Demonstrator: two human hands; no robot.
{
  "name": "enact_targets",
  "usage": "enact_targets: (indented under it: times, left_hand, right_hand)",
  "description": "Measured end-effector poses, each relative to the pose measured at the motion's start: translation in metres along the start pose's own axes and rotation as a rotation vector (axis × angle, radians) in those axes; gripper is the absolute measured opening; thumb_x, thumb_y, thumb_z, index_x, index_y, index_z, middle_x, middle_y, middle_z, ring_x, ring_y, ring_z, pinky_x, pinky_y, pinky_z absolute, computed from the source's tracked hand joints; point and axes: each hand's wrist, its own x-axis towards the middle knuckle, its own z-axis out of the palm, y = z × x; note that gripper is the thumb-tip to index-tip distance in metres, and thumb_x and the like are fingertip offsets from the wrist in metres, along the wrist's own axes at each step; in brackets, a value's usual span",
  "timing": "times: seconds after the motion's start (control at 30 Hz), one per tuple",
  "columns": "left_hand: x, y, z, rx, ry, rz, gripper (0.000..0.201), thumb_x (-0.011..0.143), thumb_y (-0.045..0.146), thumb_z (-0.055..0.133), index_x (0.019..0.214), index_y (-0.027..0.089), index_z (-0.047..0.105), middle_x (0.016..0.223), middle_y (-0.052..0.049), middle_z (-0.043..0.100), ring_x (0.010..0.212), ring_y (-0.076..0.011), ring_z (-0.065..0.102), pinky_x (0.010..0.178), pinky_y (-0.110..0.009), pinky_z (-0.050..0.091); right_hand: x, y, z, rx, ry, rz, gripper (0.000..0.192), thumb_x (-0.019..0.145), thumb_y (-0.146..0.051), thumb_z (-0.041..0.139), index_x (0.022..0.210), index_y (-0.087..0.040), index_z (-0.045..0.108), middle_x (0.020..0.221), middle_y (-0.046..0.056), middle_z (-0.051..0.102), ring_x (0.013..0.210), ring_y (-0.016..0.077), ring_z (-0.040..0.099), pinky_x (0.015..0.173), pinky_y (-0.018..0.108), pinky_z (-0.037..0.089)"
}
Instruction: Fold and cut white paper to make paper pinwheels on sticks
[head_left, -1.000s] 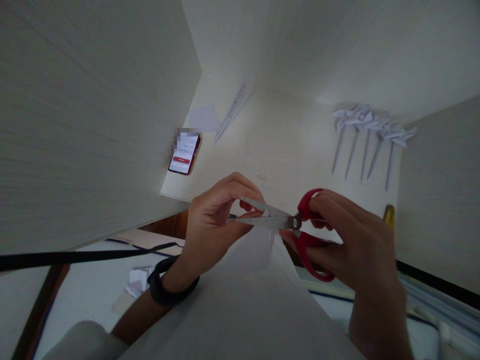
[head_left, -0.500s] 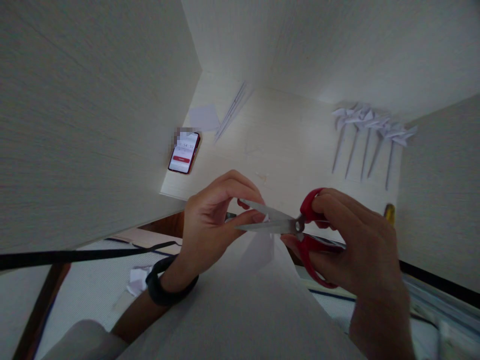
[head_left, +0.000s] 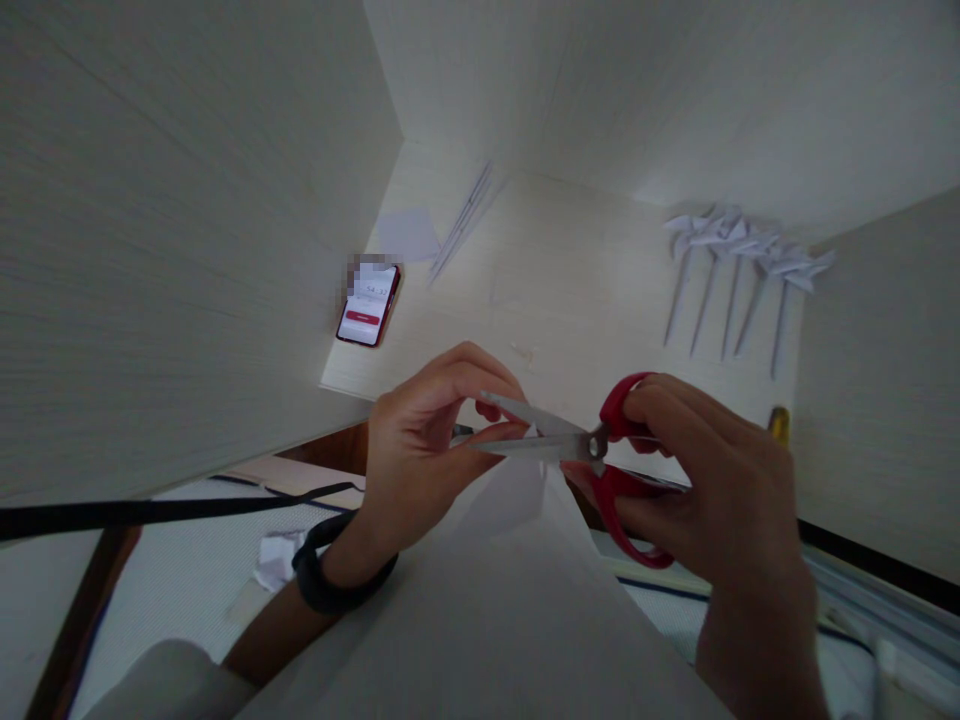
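Head view is showing the right hand gripping red-handled steel scissors, blades parted around a small white paper piece that the left hand's fingers are pinching; fingertips so near risk getting nicked.

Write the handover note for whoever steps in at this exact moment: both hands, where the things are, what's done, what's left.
Right hand: shut on the red-handled scissors, blades slightly apart.
Left hand: pinching a small white paper piece between the blades.
Desk: a row of finished paper pinwheels far right, phone at left, spare paper behind it.
Done: several pinwheels.
Left: the cut in this piece looks unfinished.
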Motion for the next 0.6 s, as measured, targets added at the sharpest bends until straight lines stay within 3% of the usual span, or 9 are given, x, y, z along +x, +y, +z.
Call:
enact_targets:
  times: [0.6]
  left_hand:
    - [0.0010, 0.0017, 0.0018, 0.021, 0.016, 0.010, 0.006, 0.079, 0.015, 0.072, 0.075, 0.018, 0.069, 0.070, -0.001, 0.061, 0.064, -0.0122, 0.054, 0.055, -0.024, 0.044]
  right_hand:
    - [-0.0001, -0.0004, 0.0003, 0.036, 0.005, 0.022, 0.021, 0.079, -0.025, 0.065, 0.078, -0.023, 0.044, 0.069, -0.001, 0.055, 0.065, 0.0146, 0.055, 0.049, 0.025, 0.037]
